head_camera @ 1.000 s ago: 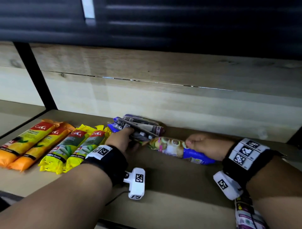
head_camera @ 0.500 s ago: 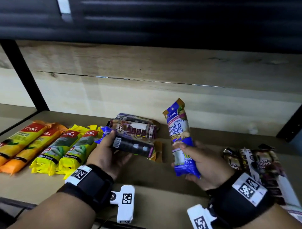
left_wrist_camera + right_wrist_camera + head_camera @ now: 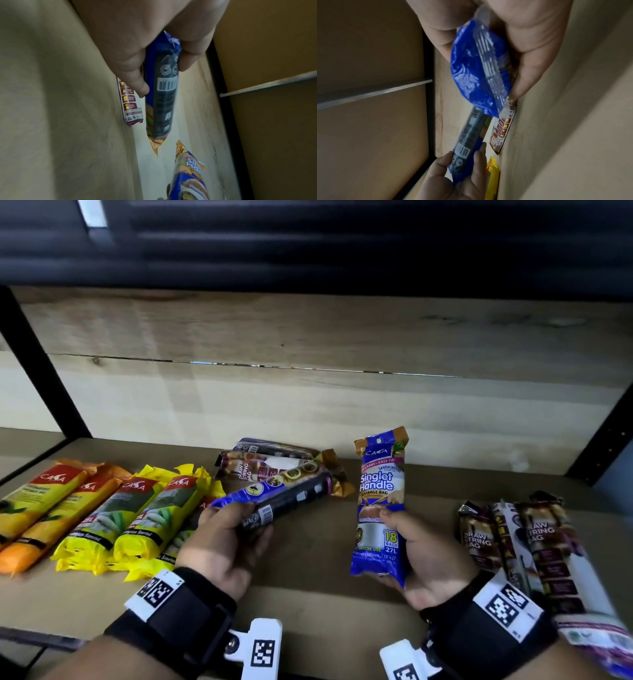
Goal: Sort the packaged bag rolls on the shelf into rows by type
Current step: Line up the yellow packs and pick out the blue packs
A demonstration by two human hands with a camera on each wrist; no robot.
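My right hand (image 3: 407,542) grips a blue "Singlet Handle" bag roll (image 3: 380,498) upright above the shelf, label facing me; the right wrist view shows its blue end (image 3: 476,75) in the fingers. My left hand (image 3: 233,529) holds a second blue pack (image 3: 284,494) by its near end, back side up with the barcode (image 3: 167,83) showing, tilted over the pile. Beneath it lie brown "Draw String" packs (image 3: 270,465) against the back wall. Orange packs (image 3: 37,508) and yellow packs (image 3: 137,515) lie in rows at the left.
More brown draw-string packs (image 3: 524,546) lie at the right of the wooden shelf (image 3: 315,570). A black upright post (image 3: 41,371) stands at the left and another (image 3: 603,433) at the right. The wooden back wall (image 3: 308,398) closes the shelf behind.
Both hands have lifted their blue packs off the shelf. The right pack has gone from lying flat to upright and nearer to me; the left pack has risen clear of the pile.
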